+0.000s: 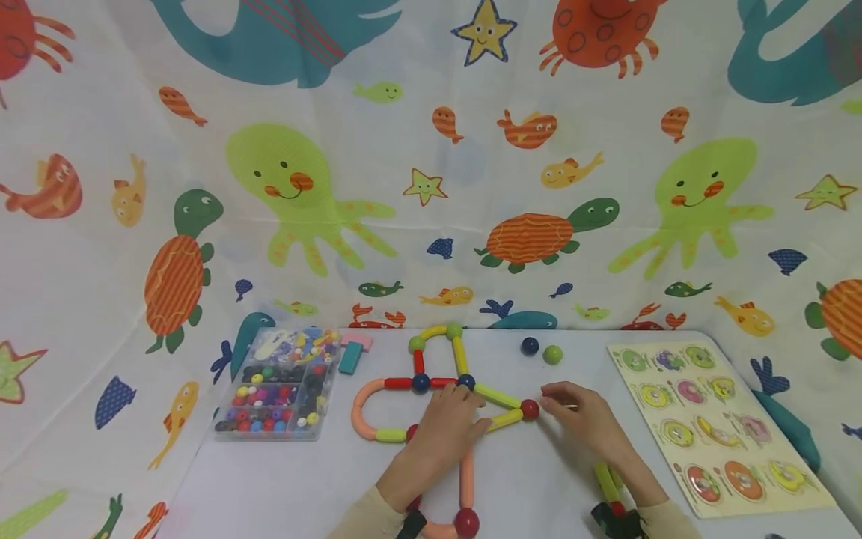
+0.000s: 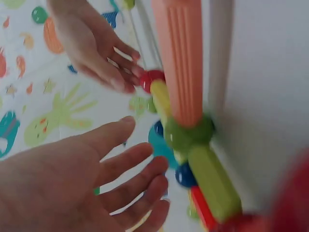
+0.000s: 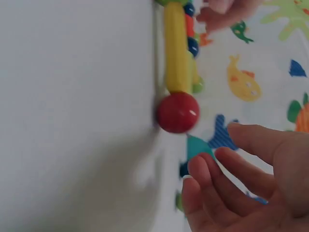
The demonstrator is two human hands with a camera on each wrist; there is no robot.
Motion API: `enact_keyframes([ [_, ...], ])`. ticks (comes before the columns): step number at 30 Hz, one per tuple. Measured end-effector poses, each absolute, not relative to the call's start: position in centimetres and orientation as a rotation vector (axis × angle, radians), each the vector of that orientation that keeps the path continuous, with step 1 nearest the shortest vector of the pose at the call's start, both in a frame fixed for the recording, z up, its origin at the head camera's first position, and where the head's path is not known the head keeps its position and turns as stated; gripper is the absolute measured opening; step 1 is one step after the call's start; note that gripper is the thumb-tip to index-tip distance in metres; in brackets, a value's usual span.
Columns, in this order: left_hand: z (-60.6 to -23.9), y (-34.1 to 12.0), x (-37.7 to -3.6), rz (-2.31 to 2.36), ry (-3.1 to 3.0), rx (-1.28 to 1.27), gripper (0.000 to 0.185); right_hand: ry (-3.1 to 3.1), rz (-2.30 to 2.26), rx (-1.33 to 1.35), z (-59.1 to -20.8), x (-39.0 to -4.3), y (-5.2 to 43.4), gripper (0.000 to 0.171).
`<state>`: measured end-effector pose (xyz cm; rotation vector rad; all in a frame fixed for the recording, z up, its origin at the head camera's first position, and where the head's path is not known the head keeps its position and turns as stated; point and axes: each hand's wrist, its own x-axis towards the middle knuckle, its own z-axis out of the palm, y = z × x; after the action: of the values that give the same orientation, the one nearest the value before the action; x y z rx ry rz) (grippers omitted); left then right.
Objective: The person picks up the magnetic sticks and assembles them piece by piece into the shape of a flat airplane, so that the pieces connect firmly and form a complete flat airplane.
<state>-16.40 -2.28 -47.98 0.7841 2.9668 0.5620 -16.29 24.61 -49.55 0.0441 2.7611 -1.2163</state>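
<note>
From the head view, a white table (image 1: 539,479) has a flat shape made of sticks and balls (image 1: 444,389) in the middle. The left hand (image 1: 447,430) lies on this shape with its fingers flat and loose, holding nothing. The right hand (image 1: 586,419) is just to the right of it, fingers stretched toward a red ball (image 1: 530,409) at the pointy corner where 2 yellow sticks (image 1: 498,397) meet. The fingertips are right by the ball, but I cannot tell if they touch it. A blue ball (image 1: 530,346) and a green ball (image 1: 553,354) sit alone farther back. A clear box of beads (image 1: 279,397) is on the left, and a wooden puzzle board (image 1: 714,427) is on the right.

From the left wrist view, the left hand (image 2: 96,183) is wide open with straight fingers. A peach stick (image 2: 181,63) and a green stick (image 2: 212,181) are close by. The right hand (image 2: 94,46) reaches to the red ball (image 2: 150,79).

From the right wrist view, the right hand (image 3: 246,186) is open, fingers a little bent, holding nothing. The red ball (image 3: 177,112) sits at the end of a yellow stick (image 3: 176,48), near the fingers but apart from them.
</note>
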Motion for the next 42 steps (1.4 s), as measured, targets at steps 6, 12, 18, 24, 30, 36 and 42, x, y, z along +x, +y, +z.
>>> enact_keyframes([
  [6,-47.2,-6.4,-15.8,0.736,3.015,0.712,0.034,2.894,-1.207,0.068,-47.1,-15.6,27.8,0.049],
  [12,-47.3,-9.7,-15.1,0.821,3.031,0.603,0.032,2.944,-1.108,0.186,-45.9,-13.2,30.8,0.052],
  [18,-48.0,-10.9,-14.9,0.8,3.046,0.524,0.031,2.837,-0.989,0.353,-47.0,-10.9,32.5,0.051],
  [24,-48.5,-11.1,-14.9,0.789,3.037,0.517,0.029,2.722,-0.926,0.469,-48.9,-9.2,32.6,0.049],
  [30,-48.7,-11.2,-14.9,0.788,3.014,0.523,0.029,2.687,-0.923,0.449,-49.8,-8.3,32.0,0.052],
  [36,-48.9,-11.4,-14.9,0.797,3.015,0.544,0.029,2.688,-0.864,0.444,-49.9,-8.7,31.7,0.048],
  [42,-49.0,-11.5,-15.0,0.794,3.018,0.58,0.027,2.79,-0.782,0.364,-50.0,-9.3,31.6,0.042],
])
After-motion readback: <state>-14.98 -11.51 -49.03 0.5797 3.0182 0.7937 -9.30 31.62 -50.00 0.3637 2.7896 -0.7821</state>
